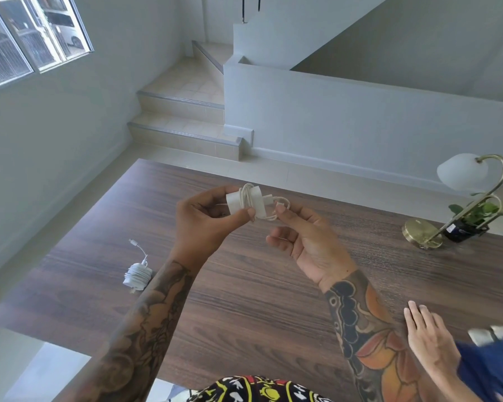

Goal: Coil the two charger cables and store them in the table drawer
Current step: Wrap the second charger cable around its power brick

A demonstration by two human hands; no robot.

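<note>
Held up over the middle of the dark wood-grain table, toward its far edge: a white charger adapter with its white cable looped around the body, a few loose turns hanging off the right side. Gripped by the left hand, thumb curled along the adapter's lower edge and fingers wrapped behind its left face. Pinched by the right hand at the free end of the cable, just beside the adapter, between thumb tip and forefinger; remaining fingers loosely curled below, palm turned upward, touching nothing else. Both forearms tattooed, reaching in from the near edge. Lying flat on the table near its left edge, just left of the left forearm and well apart from the held charger: a second white charger, cable already wound tight around it, with a short tail and connector sticking out toward the far edge. Standing at the far right corner: a brass desk lamp with a white glass shade, round base on the wood, and close behind its stem a small green plant in a dark pot. Resting on the near right corner: another person's hand, fingers straight and flat against the tabletop, blue sleeve behind it. No drawer visible from this view. Beyond the far edge: tiled stair steps and a white half wall.
</note>
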